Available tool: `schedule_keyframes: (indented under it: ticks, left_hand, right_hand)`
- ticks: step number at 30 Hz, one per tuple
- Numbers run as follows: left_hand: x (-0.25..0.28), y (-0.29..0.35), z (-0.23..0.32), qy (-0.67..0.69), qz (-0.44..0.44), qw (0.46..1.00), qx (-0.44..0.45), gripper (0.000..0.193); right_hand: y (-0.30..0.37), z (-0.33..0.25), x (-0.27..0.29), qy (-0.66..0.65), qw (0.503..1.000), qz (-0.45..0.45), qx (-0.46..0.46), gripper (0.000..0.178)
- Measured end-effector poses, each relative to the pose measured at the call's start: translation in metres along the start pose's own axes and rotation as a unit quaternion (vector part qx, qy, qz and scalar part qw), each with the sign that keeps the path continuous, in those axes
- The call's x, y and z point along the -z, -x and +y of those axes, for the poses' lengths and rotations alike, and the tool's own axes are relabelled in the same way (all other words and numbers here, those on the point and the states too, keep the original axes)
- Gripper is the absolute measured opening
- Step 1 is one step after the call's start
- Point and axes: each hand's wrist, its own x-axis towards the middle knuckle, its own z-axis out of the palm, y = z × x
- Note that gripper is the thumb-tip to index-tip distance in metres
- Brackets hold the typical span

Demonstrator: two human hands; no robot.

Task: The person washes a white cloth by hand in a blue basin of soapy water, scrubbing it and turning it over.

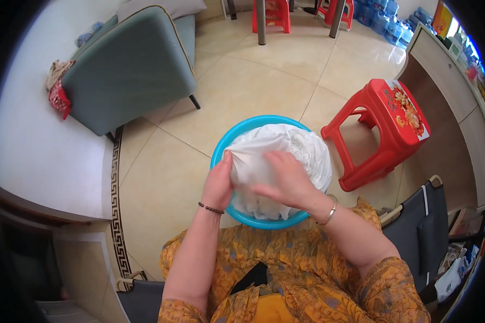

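A large white cloth point(307, 153) lies bunched and partly coiled in a round blue basin point(270, 222) on the floor in front of me. On the basin's left side my left hand point(219, 175) pinches a gathered edge of the cloth between thumb and fingers, pulling that part taut. Over the cloth's middle is my right hand point(288, 180), its fingers apart and somewhat smeared by motion. It holds nothing that I can see; whether it touches the fabric is unclear.
A red plastic stool point(382, 132) stands right of the basin. Beyond it is a wooden counter point(442, 75). A grey-green sofa point(129, 67) stands at the far left. Blue water bottles point(385, 24) crowd the far right. A dark folding chair point(420, 237) is beside me.
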Motion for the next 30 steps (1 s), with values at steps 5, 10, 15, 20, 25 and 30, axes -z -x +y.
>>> schedule_keyframes:
  ticks: [5, 10, 15, 20, 25, 30]
  left_hand:
    - [-0.001, 0.004, 0.010, 0.089, -0.030, 0.996, 0.014, 0.048]
    - [0.003, -0.001, -0.002, -0.146, -0.048, 0.988, 0.015, 0.046]
    - [-0.013, 0.003, -0.018, -0.122, -0.049, 0.989, 0.068, 0.055]
    - [-0.019, 0.000, -0.026, 0.260, -0.094, 0.959, 0.060, 0.051]
    - [-0.008, -0.006, -0.047, 0.268, -0.036, 0.955, 0.118, 0.040]
    - [-0.031, 0.001, -0.033, 0.187, -0.035, 0.976, 0.107, 0.039]
  right_hand:
    - [-0.022, 0.021, 0.007, -0.148, 0.972, -0.092, -0.155, 0.024]
    - [-0.030, 0.038, 0.023, -0.488, 0.788, -0.084, -0.366, 0.021]
    - [-0.036, 0.018, 0.023, -0.566, 0.733, -0.034, -0.375, 0.026]
    - [-0.007, -0.023, -0.016, -0.277, 0.951, 0.001, -0.139, 0.024]
    - [0.006, -0.023, -0.060, 0.000, 0.998, 0.068, -0.011, 0.022]
    - [-0.024, 0.011, -0.041, -0.033, 0.991, 0.071, -0.111, 0.026]
